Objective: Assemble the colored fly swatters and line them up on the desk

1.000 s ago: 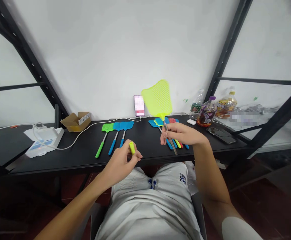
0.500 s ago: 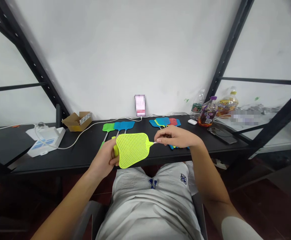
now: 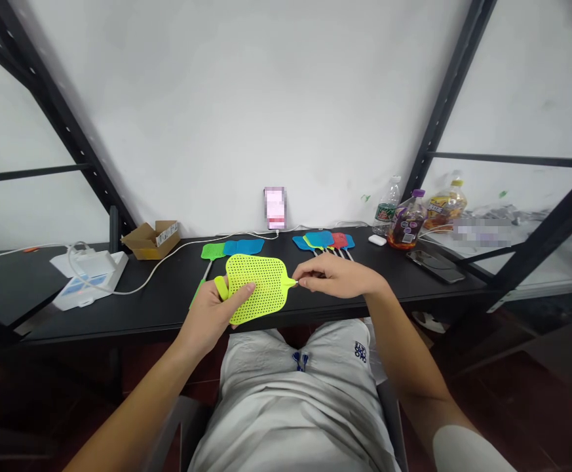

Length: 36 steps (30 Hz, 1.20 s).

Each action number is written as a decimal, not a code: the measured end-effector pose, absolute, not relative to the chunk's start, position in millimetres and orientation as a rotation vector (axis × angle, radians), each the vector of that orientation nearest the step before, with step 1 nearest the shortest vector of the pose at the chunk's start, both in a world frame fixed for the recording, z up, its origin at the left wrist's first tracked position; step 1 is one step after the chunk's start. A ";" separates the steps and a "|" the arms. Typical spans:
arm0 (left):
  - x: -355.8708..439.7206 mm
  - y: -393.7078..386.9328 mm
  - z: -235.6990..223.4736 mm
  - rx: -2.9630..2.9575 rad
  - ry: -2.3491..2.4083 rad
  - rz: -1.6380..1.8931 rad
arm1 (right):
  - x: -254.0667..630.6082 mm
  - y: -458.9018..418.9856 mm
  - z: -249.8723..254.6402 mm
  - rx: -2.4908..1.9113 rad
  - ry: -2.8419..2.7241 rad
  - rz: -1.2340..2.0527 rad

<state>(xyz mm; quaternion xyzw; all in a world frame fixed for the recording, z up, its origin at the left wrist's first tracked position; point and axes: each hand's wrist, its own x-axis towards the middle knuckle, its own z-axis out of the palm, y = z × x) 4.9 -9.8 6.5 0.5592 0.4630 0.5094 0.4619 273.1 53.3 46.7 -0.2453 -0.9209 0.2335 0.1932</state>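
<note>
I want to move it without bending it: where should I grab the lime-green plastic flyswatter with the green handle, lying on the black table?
Grip the thick green handle from above, on the near side. It points toward you and looks the stoutest part, while the thin stem and mesh head lie farther away. Your left hand is already beside it.

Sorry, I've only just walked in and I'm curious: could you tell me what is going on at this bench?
A seated person holds a lime-green plastic fly swatter in their left hand, along with a short yellow-green sleeve. Their right hand pinches the swatter's narrow tip. Blue, green and red swatters lie on the black table beyond.
</note>
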 end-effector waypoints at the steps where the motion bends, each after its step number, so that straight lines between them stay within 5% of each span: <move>1: 6.0 -9.9 5.4 1.379 1.147 1.251 | 270.3 52.2 46.3 -0.665 -2.594 0.664; 36: -0.3 -14.3 18.1 1.359 1.083 1.294 | 273.3 59.2 43.1 -0.684 -2.552 0.688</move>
